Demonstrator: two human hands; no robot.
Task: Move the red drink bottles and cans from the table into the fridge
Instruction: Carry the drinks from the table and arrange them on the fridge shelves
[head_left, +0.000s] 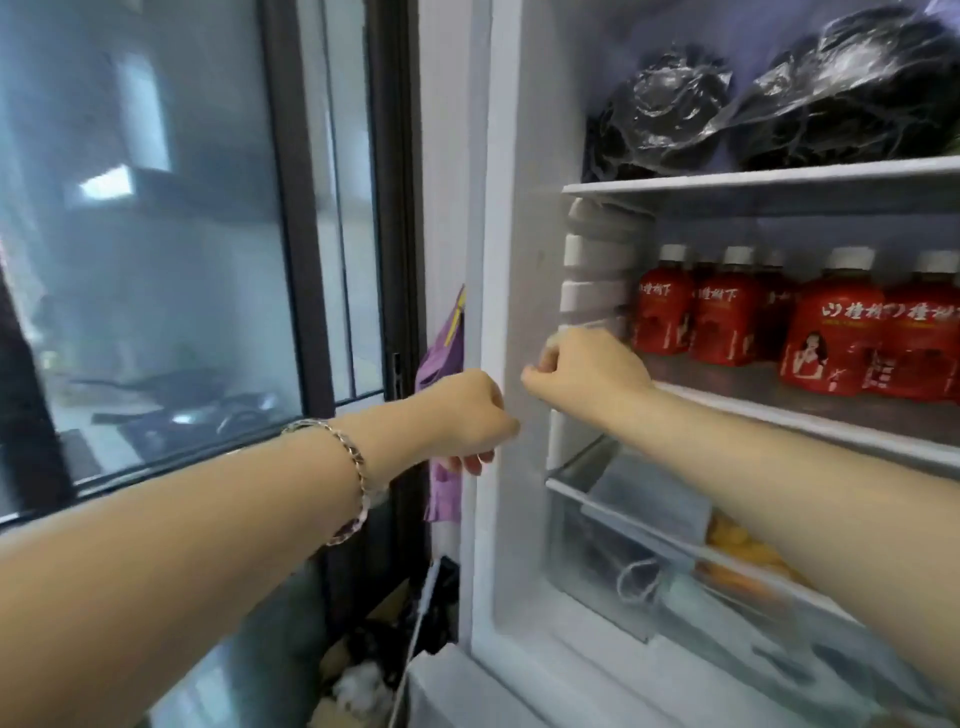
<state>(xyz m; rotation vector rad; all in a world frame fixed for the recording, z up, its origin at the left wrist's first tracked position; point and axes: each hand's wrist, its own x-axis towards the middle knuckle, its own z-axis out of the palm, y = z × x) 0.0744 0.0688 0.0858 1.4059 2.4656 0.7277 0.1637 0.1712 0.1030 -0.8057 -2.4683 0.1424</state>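
Several red drink bottles (727, 317) with white caps stand upright in rows on the middle shelf (810, 421) of the open fridge. My right hand (582, 369) is stretched out to the shelf's left end, just left of the nearest bottle, its fingers curled into a fist with nothing in it. My left hand (467, 415), with a chain bracelet on the wrist, is also curled and hovers in front of the fridge's left frame (493, 260); nothing shows in its grasp. No cans and no table are in view.
Dark bundles wrapped in plastic (779, 98) fill the top shelf. A clear drawer (649, 551) with food sits below the bottles. A glass door (182, 234) stands to the left, with a purple cloth (444, 364) hanging between it and the fridge.
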